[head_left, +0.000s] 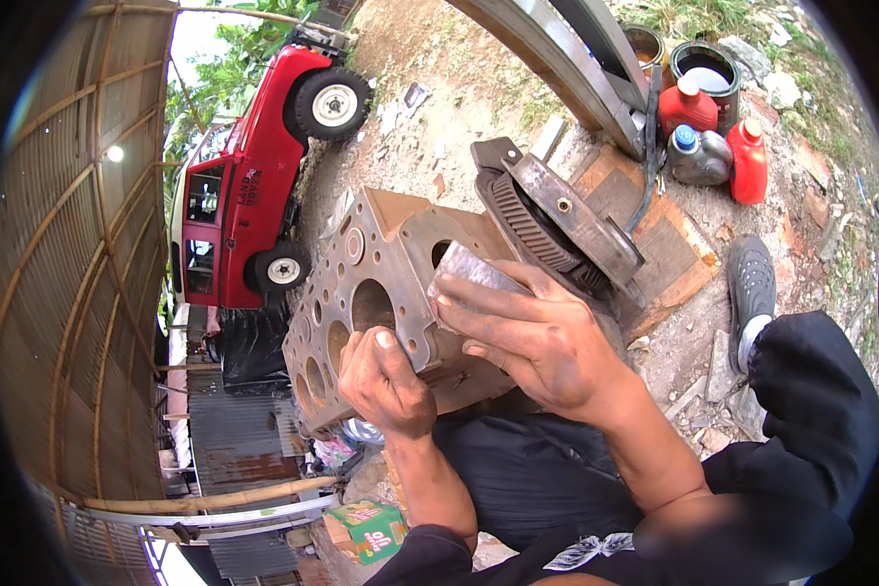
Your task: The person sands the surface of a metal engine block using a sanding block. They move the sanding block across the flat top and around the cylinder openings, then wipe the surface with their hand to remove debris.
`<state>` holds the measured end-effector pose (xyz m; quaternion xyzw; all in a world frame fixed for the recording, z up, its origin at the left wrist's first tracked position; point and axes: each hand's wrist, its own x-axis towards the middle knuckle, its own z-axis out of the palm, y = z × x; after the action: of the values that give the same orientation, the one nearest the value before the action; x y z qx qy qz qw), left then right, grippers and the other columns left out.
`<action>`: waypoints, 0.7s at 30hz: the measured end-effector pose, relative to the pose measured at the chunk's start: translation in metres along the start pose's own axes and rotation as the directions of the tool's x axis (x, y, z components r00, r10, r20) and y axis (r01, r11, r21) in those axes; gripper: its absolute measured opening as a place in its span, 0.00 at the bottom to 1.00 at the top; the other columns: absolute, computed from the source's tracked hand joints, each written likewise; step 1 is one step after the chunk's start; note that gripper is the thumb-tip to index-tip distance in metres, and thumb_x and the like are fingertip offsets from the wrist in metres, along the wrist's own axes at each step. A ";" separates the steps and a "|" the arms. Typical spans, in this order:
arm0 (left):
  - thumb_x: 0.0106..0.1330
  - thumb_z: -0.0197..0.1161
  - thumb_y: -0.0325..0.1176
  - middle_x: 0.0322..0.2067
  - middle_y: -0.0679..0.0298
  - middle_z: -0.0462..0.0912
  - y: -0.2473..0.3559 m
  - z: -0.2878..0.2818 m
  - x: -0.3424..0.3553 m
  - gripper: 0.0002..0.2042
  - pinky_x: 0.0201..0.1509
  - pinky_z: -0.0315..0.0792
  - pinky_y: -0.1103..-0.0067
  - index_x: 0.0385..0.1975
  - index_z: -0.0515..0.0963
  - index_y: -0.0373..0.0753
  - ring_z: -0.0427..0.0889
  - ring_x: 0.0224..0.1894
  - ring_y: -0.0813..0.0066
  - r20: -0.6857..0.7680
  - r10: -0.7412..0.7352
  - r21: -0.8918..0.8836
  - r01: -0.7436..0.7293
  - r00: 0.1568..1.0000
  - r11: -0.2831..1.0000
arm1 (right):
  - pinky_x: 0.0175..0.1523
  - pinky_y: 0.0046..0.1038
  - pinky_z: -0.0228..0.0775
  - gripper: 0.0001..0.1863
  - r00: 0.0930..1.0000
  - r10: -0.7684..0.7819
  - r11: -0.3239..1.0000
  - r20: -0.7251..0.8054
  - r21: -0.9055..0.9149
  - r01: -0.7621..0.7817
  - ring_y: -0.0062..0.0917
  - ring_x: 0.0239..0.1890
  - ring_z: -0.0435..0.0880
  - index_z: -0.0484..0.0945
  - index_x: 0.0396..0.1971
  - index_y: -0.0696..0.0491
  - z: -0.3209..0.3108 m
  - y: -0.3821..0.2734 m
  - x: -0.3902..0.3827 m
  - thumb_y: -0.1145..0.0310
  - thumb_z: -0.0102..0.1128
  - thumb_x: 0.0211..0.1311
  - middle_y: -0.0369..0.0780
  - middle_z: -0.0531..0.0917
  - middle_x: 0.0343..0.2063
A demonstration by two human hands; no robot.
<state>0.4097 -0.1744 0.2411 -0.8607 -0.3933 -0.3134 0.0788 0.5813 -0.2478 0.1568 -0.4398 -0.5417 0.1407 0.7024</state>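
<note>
A rusty engine block (381,249) with several round bores lies tilted in front of me. My left hand (386,381) is closed on its edge beside a large bore, thumb up. My right hand (542,347) grips a flat grey rectangular piece (474,269) against the block's upper right corner; whether it is metal I cannot tell. Behind that hand, a dark metal part (576,225) with a ribbed gear or flywheel adjoins the block's far end.
A red off-road vehicle (254,166) stands at the left. Wooden boards (684,244), a metal post (557,68), plastic jugs (747,161) and cans (703,83) are at the right. My foot (752,293) rests on rubble. A green carton (366,532) lies lower left under a corrugated roof (78,244).
</note>
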 end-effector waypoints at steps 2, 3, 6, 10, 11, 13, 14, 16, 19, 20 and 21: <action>0.82 0.49 0.35 0.21 0.49 0.73 -0.001 0.002 0.003 0.22 0.34 0.64 0.58 0.22 0.72 0.32 0.72 0.26 0.46 -0.011 0.059 0.012 -0.059 0.998 0.998 | 0.70 0.43 0.77 0.22 0.999 0.054 0.996 -0.005 0.073 -0.053 0.45 0.63 0.87 0.89 0.58 0.49 -0.004 0.003 0.004 0.64 0.77 0.65 0.44 0.88 0.63; 0.83 0.49 0.36 0.21 0.50 0.72 0.001 0.003 0.004 0.22 0.34 0.64 0.58 0.23 0.72 0.32 0.71 0.26 0.47 0.001 0.056 0.022 -0.056 0.998 0.998 | 0.71 0.43 0.77 0.23 0.997 0.082 0.991 -0.002 0.108 -0.081 0.45 0.63 0.87 0.89 0.58 0.50 -0.007 0.004 0.006 0.62 0.77 0.65 0.46 0.87 0.63; 0.84 0.46 0.35 0.23 0.46 0.75 0.002 -0.007 -0.001 0.21 0.34 0.67 0.56 0.29 0.75 0.26 0.74 0.26 0.37 0.098 0.034 0.046 -0.039 0.995 0.998 | 0.71 0.42 0.77 0.25 0.987 0.155 0.952 0.034 0.263 -0.158 0.46 0.64 0.86 0.89 0.60 0.50 -0.001 0.010 0.007 0.59 0.78 0.64 0.49 0.87 0.63; 0.83 0.49 0.38 0.22 0.52 0.72 -0.005 -0.002 -0.002 0.22 0.35 0.64 0.59 0.24 0.73 0.32 0.71 0.27 0.49 0.002 0.073 0.040 -0.073 0.997 0.997 | 0.70 0.41 0.77 0.20 0.985 0.151 0.948 -0.088 0.295 -0.119 0.45 0.66 0.86 0.88 0.61 0.54 -0.001 0.016 0.001 0.65 0.67 0.74 0.48 0.88 0.62; 0.83 0.49 0.38 0.22 0.52 0.73 -0.004 -0.003 -0.002 0.22 0.36 0.64 0.59 0.24 0.73 0.32 0.71 0.27 0.48 0.021 0.048 0.025 -0.049 0.999 0.999 | 0.71 0.42 0.76 0.19 0.985 0.149 0.940 -0.089 0.323 -0.113 0.40 0.65 0.87 0.89 0.61 0.55 -0.005 0.023 -0.004 0.67 0.62 0.76 0.49 0.84 0.66; 0.82 0.49 0.37 0.23 0.51 0.73 -0.001 -0.003 0.000 0.21 0.36 0.64 0.58 0.24 0.73 0.32 0.72 0.28 0.47 0.048 0.025 0.007 -0.025 0.999 1.000 | 0.70 0.42 0.76 0.19 0.981 0.133 0.969 -0.145 0.229 -0.097 0.40 0.67 0.85 0.89 0.61 0.54 -0.008 0.035 -0.011 0.67 0.62 0.76 0.49 0.79 0.70; 0.82 0.49 0.37 0.23 0.51 0.73 -0.001 -0.004 -0.001 0.21 0.37 0.64 0.58 0.25 0.73 0.32 0.72 0.28 0.47 0.055 0.025 0.009 -0.026 0.998 1.000 | 0.70 0.43 0.76 0.19 0.978 0.120 0.979 -0.169 0.182 -0.088 0.40 0.69 0.83 0.89 0.61 0.54 -0.010 0.038 -0.012 0.67 0.63 0.76 0.50 0.77 0.73; 0.82 0.49 0.37 0.23 0.51 0.74 -0.003 -0.005 -0.002 0.21 0.37 0.65 0.58 0.25 0.73 0.32 0.73 0.29 0.46 0.065 0.030 0.020 -0.031 0.997 0.999 | 0.74 0.44 0.73 0.18 0.958 0.248 0.934 -0.140 0.296 -0.199 0.41 0.78 0.72 0.90 0.59 0.55 -0.011 0.035 -0.014 0.66 0.64 0.75 0.51 0.72 0.75; 0.82 0.49 0.37 0.24 0.50 0.74 -0.003 -0.007 -0.001 0.21 0.38 0.65 0.57 0.25 0.73 0.32 0.73 0.30 0.45 0.068 0.041 0.025 -0.043 0.997 0.999 | 0.73 0.43 0.75 0.18 0.944 0.293 0.915 -0.154 0.332 -0.230 0.42 0.74 0.77 0.91 0.56 0.55 -0.007 0.024 -0.009 0.64 0.71 0.70 0.52 0.73 0.74; 0.82 0.49 0.37 0.24 0.50 0.75 -0.003 -0.007 -0.002 0.21 0.38 0.65 0.57 0.25 0.73 0.32 0.74 0.30 0.45 0.072 0.035 0.024 -0.037 0.997 0.999 | 0.72 0.43 0.77 0.18 0.946 0.282 0.927 -0.160 0.299 -0.226 0.42 0.71 0.80 0.92 0.55 0.54 -0.006 0.023 -0.009 0.64 0.73 0.69 0.51 0.75 0.73; 0.82 0.49 0.37 0.24 0.50 0.75 -0.003 -0.008 -0.003 0.21 0.38 0.65 0.57 0.25 0.73 0.32 0.74 0.30 0.45 0.077 0.028 0.023 -0.030 0.997 0.999 | 0.70 0.42 0.80 0.17 0.950 0.277 0.914 -0.144 0.346 -0.214 0.39 0.68 0.84 0.92 0.55 0.52 -0.004 0.017 -0.006 0.65 0.74 0.69 0.50 0.79 0.69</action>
<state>0.4022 -0.1770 0.2455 -0.8767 -0.3872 -0.2742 0.0788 0.5867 -0.2441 0.1398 -0.3937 -0.3819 0.2731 0.7903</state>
